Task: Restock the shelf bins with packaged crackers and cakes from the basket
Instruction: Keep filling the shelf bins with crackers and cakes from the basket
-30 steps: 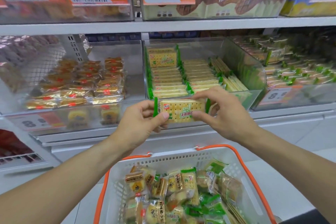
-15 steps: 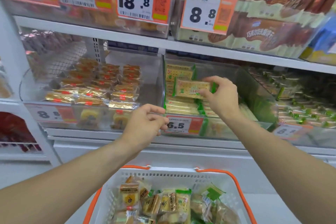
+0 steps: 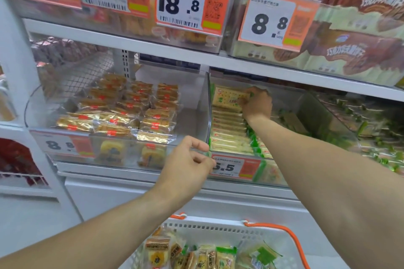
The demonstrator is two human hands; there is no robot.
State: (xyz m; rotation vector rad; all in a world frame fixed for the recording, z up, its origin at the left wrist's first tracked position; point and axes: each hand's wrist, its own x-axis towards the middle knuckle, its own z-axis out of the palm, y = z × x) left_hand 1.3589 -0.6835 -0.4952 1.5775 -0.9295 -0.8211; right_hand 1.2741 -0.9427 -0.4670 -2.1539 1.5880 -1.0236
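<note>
On the middle shelf, the clear plastic cracker bin is the target, and to my eye the step goes best if the pack is set flat atop the rear stack, edges squared, not dropped. Below, the white slotted basket with orange handles holds more crinkly foil-wrapped cakes. The right hand grips the flat, glossy cracker pack deep in the bin; the left hand hovers loosely curled, holding nothing, near the price tag.
</note>
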